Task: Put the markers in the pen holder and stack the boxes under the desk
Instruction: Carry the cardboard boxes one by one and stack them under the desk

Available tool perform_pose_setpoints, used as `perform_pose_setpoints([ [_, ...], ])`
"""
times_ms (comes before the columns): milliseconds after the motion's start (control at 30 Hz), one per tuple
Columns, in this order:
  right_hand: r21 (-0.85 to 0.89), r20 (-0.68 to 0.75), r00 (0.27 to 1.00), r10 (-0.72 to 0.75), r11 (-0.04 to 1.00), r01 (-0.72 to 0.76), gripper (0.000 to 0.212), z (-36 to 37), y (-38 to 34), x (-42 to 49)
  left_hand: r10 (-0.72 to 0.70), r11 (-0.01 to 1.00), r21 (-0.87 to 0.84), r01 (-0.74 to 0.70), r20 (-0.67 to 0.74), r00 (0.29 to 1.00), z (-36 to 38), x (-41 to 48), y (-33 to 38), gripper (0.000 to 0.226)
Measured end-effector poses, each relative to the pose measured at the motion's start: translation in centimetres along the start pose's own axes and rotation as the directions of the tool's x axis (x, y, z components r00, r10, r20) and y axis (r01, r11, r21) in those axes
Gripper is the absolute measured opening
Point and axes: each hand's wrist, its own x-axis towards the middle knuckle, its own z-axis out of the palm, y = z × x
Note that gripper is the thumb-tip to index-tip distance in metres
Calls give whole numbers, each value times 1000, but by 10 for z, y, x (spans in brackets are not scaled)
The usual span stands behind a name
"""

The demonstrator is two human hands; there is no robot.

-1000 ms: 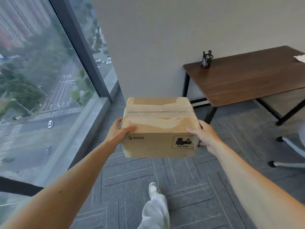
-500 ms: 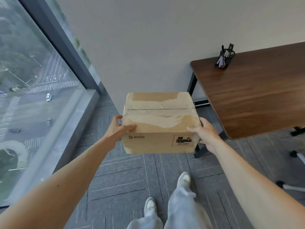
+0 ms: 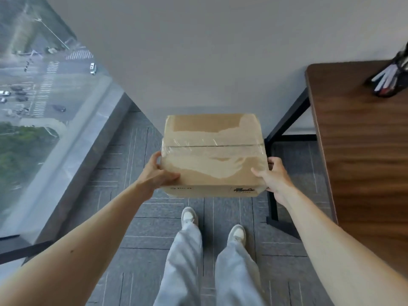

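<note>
Box (image 3: pixel 213 155) between left hand (image 3: pixel 155 173) and right hand (image 3: pixel 273 176)

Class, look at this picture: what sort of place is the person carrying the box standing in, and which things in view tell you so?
Probably a high-rise office. A wooden desk bears a pen holder with markers, grey carpet tiles cover the floor, and a floor-length window looks down on streets with cars far below.

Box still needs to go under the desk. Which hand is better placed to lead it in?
Probably the right hand: it grips the cardboard box on the side facing the desk, whose black leg frame is just beyond. The left hand holds the window side.
</note>
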Motion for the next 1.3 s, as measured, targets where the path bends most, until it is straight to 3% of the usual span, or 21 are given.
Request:
perform_pose_setpoints([
  [133,31,-38,998,47,998,-46,37,21,25,74,-25,999,-22,25,9,1000,5,77,-23,93],
  [267,56,-74,992,99,994,-95,27,49,67,145,-24,998,-50,25,14,1000,4,153,-65,102],
  [400,57,-119,984,134,990,-128,26,74,111,203,-34,999,-35,35,27,999,11,212,-106,115],
  [633,-14,-138,976,170,985,-173,29,96,156,282,-29,998,-45,32,58,998,21,296,-159,101],
  [1033,-113,-185,975,126,982,-149,25,120,168,353,-45,995,-87,49,46,998,27,368,-178,102],
  [1300,-131,-228,972,51,988,-82,37,120,142,376,-32,996,-82,37,69,997,32,392,-159,101],
])
